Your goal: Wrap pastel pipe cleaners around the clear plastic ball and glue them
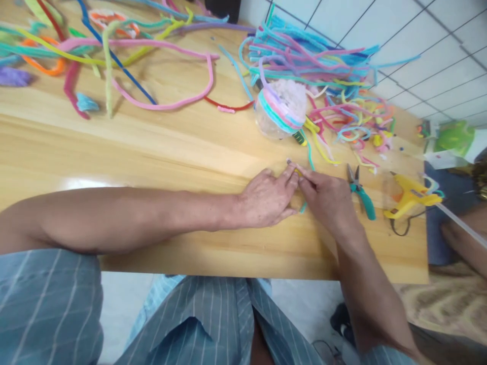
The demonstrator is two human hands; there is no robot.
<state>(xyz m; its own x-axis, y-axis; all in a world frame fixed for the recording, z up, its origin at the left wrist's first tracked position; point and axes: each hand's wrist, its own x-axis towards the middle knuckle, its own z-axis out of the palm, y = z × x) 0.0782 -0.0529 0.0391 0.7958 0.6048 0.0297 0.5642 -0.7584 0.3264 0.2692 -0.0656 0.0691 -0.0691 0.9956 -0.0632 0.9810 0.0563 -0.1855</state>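
Note:
My left hand (266,198) and my right hand (327,195) meet near the front of the wooden table (152,152). The fingertips of both are pinched together on a short yellow pipe cleaner piece (299,173). A teal pipe cleaner (303,207) pokes out below the hands and another length runs up past them. Both forearms rest on or just above the table top.
Teal-handled pliers (361,192) lie just right of my right hand, and a yellow glue gun (409,195) beyond them. A clear cup wrapped in pipe cleaners (281,109) stands behind the hands. Heaps of coloured pipe cleaners (315,61) cover the back. Another person's arm (462,243) is at the right edge.

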